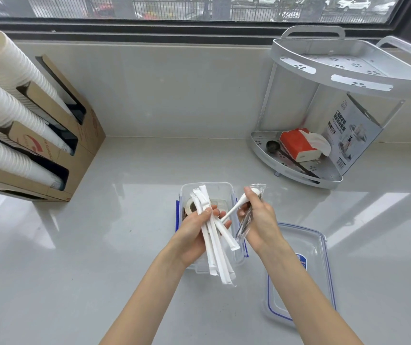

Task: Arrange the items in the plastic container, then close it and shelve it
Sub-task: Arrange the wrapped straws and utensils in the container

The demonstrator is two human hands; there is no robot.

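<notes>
A clear plastic container (227, 192) with blue clips sits open on the counter, something brown and round inside it. Above it my left hand (194, 235) grips a bundle of white paper-wrapped straws (214, 245). My right hand (259, 217) holds a white plastic spoon (236, 205) together with clear-wrapped cutlery (245, 220), right beside the straws. The container's clear lid (314, 247) with a blue seal lies flat on the counter to the right, partly behind my right forearm.
A white two-tier corner shelf (348, 70) stands at the back right; its lower tier holds a red tissue pack (299, 145), a dark scoop and a printed box. A cardboard dispenser with stacked paper cups (13, 115) fills the left. A window runs along the back.
</notes>
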